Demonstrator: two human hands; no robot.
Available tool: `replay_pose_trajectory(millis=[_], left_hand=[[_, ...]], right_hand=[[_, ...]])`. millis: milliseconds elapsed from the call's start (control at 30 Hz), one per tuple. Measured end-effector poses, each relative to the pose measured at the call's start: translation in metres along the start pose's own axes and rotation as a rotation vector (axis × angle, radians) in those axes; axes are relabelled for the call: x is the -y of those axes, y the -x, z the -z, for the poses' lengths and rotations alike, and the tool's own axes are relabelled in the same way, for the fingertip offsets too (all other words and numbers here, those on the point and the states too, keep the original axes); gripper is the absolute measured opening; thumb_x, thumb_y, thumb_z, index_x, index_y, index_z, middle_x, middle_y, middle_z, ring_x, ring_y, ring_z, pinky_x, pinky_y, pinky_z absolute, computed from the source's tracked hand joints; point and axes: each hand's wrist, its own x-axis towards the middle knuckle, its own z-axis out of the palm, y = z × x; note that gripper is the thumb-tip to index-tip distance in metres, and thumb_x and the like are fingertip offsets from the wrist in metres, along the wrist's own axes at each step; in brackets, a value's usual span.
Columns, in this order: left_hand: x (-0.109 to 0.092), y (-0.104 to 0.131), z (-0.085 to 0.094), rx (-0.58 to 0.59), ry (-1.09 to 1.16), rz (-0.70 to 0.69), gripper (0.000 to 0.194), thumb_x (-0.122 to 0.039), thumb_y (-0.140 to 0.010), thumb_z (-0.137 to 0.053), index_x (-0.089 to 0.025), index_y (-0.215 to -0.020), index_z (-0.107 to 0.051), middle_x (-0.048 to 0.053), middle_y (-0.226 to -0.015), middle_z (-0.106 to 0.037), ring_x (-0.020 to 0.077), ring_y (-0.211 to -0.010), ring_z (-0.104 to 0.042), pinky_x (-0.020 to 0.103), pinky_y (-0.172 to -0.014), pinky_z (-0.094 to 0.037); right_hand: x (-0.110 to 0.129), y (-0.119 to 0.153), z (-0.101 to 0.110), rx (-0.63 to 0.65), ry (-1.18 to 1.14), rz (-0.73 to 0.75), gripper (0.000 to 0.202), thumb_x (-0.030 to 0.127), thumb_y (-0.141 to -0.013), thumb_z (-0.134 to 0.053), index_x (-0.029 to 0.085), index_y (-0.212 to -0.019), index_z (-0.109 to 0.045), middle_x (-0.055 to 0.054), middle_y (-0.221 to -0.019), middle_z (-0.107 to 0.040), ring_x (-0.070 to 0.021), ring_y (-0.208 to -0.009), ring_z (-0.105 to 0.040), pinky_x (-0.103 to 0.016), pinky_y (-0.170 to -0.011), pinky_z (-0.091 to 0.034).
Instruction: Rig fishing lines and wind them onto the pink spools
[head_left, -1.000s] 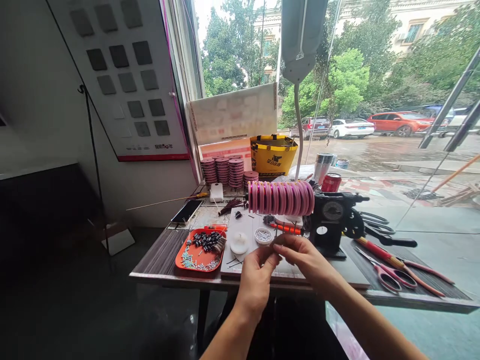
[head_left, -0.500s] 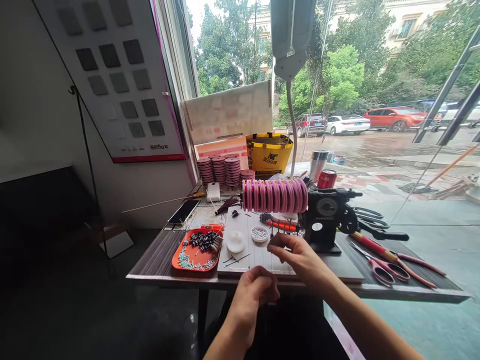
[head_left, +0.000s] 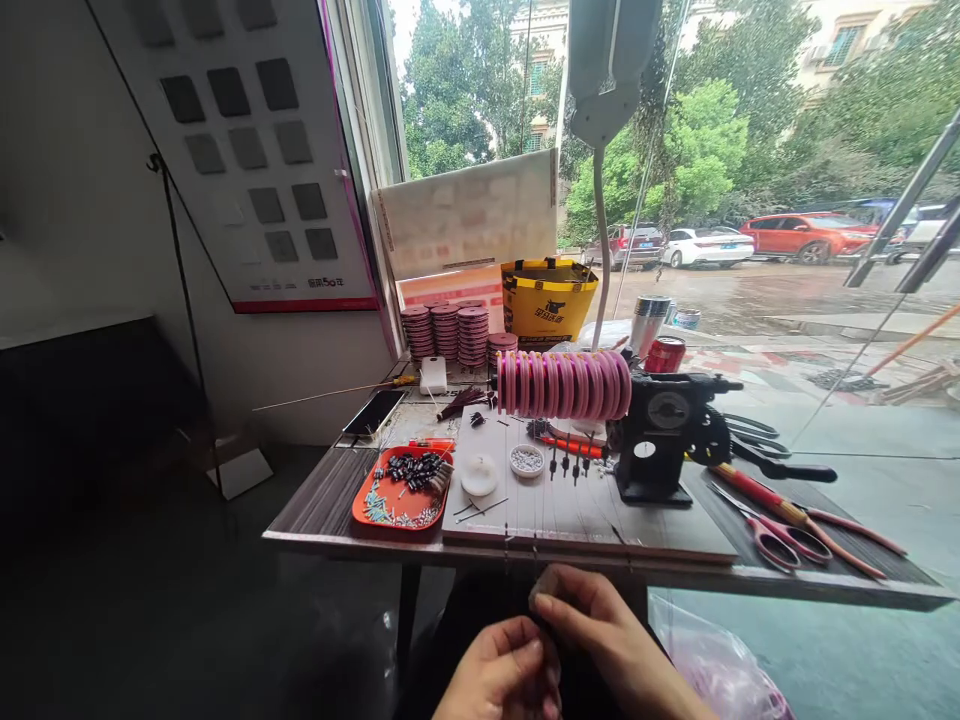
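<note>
My left hand (head_left: pixel 506 665) and my right hand (head_left: pixel 604 625) are together just below the table's front edge, thumbs pinched against fingers. What they pinch is too thin or hidden to make out. Above them, a row of pink ring spools (head_left: pixel 562 386) sits on the shaft of a black hand-cranked winder (head_left: pixel 654 440). Fine lines drop from the spools over a pale board (head_left: pixel 570 525) toward the front edge. Several small dark pieces (head_left: pixel 576 465) hang on the lines, beside a white dish of tiny silvery beads (head_left: pixel 527 460).
An orange tray (head_left: pixel 360 510) holds black and small coloured parts. Near it are a round white lid (head_left: pixel 478 475) and a phone (head_left: pixel 375 413). Scissors (head_left: pixel 780 540) and long-handled pliers (head_left: pixel 847 550) lie at right. Stacked spools (head_left: pixel 444 335) and a yellow bag (head_left: pixel 551 305) stand behind.
My right hand has come down and back from over the board to below the table edge, beside the left. My left hand has also lowered. The view has shifted slightly.
</note>
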Motion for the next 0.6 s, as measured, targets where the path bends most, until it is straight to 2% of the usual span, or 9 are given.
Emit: replay_pose_trajectory(millis=[67,133,300,467,533,600], left_hand=[[-0.001,0.003,0.0,-0.004,0.018,-0.001,0.031,-0.035,-0.056,-0.074,-0.01,-0.059,-0.055,0.0,-0.053,-0.053,0.0052,-0.039,-0.048,0.018,-0.043,-0.033],[-0.002,0.005,-0.001,-0.023,0.033,0.008,0.029,-0.033,-0.056,-0.074,-0.009,-0.064,-0.059,0.001,-0.054,-0.054,0.0049,-0.04,-0.049,0.016,-0.043,-0.032],[-0.002,0.007,-0.001,-0.027,0.044,0.016,0.028,-0.031,-0.056,-0.075,-0.009,-0.065,-0.061,0.001,-0.053,-0.055,0.0048,-0.038,-0.05,0.015,-0.041,-0.032],[-0.004,0.007,-0.004,-0.064,0.055,0.008,0.028,-0.031,-0.054,-0.076,-0.01,-0.066,-0.061,0.001,-0.053,-0.056,0.0058,-0.038,-0.051,0.016,-0.042,-0.034],[-0.003,0.005,-0.006,-0.092,0.06,0.0,0.029,-0.031,-0.053,-0.076,-0.011,-0.065,-0.06,0.0,-0.051,-0.056,0.0059,-0.038,-0.05,0.017,-0.042,-0.035],[-0.001,0.001,-0.007,-0.115,0.016,-0.063,0.03,-0.035,-0.054,-0.075,-0.012,-0.063,-0.057,0.0,-0.049,-0.057,0.006,-0.037,-0.048,0.018,-0.042,-0.033]], right_hand=[[-0.012,0.003,0.0,0.136,-0.145,-0.076,0.031,0.044,-0.07,-0.06,0.016,-0.066,-0.047,0.003,-0.048,-0.05,-0.0104,-0.042,-0.049,-0.022,-0.044,-0.035],[-0.019,0.004,0.001,0.193,-0.233,-0.103,0.031,0.044,-0.071,-0.059,0.016,-0.068,-0.046,0.002,-0.046,-0.051,-0.0119,-0.039,-0.051,-0.022,-0.041,-0.036],[-0.022,0.003,0.002,0.162,-0.254,-0.104,0.034,0.045,-0.069,-0.063,0.016,-0.067,-0.046,0.003,-0.044,-0.051,-0.0112,-0.038,-0.053,-0.02,-0.04,-0.036],[-0.024,0.005,-0.003,0.186,-0.278,-0.136,0.034,0.045,-0.068,-0.063,0.016,-0.067,-0.045,0.003,-0.045,-0.051,-0.0114,-0.038,-0.052,-0.021,-0.041,-0.036],[-0.017,0.005,0.0,0.14,-0.191,-0.12,0.033,0.047,-0.068,-0.061,0.017,-0.07,-0.047,0.002,-0.048,-0.052,-0.0125,-0.041,-0.052,-0.023,-0.043,-0.037],[0.001,0.002,0.008,-0.02,0.013,-0.011,0.033,0.047,-0.067,-0.061,0.018,-0.079,-0.052,0.0,-0.058,-0.056,-0.0147,-0.051,-0.054,-0.026,-0.05,-0.039]])
